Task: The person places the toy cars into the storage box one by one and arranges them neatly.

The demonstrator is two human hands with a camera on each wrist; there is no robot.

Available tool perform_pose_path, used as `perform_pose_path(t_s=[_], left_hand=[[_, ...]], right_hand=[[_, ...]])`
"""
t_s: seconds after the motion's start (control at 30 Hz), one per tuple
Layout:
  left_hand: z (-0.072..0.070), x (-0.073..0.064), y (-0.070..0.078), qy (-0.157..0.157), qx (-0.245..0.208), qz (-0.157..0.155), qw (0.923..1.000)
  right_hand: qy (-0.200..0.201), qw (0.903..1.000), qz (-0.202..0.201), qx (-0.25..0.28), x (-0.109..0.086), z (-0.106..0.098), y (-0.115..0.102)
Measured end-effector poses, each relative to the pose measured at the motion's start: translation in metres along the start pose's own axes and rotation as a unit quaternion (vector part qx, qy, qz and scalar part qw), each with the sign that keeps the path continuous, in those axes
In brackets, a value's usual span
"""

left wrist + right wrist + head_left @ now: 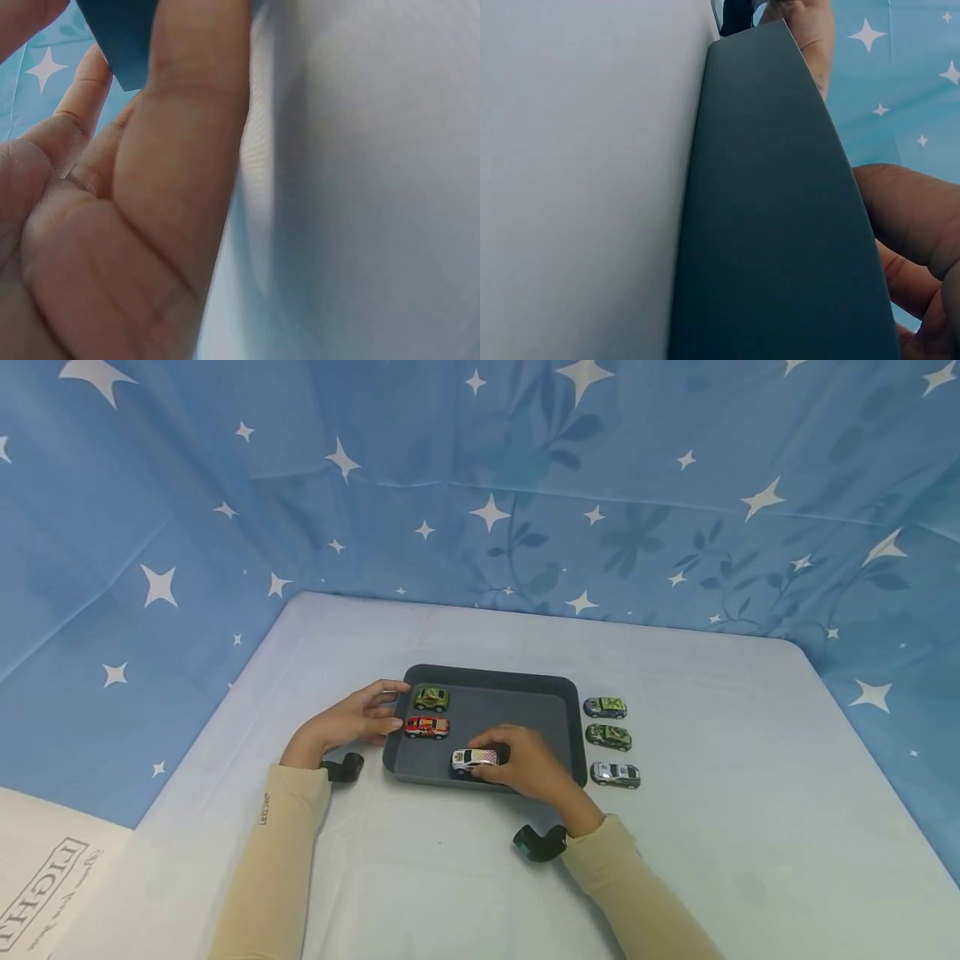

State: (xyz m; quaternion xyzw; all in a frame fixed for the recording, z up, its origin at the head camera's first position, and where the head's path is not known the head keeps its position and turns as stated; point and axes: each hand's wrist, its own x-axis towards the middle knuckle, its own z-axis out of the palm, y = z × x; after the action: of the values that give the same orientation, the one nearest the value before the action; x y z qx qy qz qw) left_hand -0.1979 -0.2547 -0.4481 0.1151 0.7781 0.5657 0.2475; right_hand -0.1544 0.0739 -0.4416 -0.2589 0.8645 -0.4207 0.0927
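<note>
My right hand (528,764) pinches a white toy car (472,760) with a patterned roof between thumb and fingers, low over the front part of a dark grey tray (513,706). At the tray's left rim my left hand (352,714) has its fingers extended, thumb and fingertips at the edge. Inside the tray, near that hand, a green toy car (432,698) sits behind a red-orange toy car (427,727). The right wrist view has the tray's outer wall (772,195) hiding the white car; my right fingers (911,217) show beyond it.
Right of the tray stand a blue-green toy car (604,707), a green camouflage one (608,737) and a silver one (615,774), in a column. A white cloth (420,877) covers the table. Blue star-patterned curtain (420,485) surrounds its back and sides.
</note>
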Motion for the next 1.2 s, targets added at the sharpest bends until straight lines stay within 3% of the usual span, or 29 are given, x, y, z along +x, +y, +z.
perform_pose_path(t_s=[0.53, 1.2], left_hand=[[0.000, 0.000, -0.001, 0.005, -0.010, -0.004, 0.9999], [0.001, 0.001, 0.001, 0.004, 0.003, -0.005, 1.0000]], right_hand=[[0.001, 0.9997, 0.012, 0.019, 0.016, 0.014, -0.009], [0.005, 0.9972, 0.070, 0.025, 0.034, 0.028, -0.023]])
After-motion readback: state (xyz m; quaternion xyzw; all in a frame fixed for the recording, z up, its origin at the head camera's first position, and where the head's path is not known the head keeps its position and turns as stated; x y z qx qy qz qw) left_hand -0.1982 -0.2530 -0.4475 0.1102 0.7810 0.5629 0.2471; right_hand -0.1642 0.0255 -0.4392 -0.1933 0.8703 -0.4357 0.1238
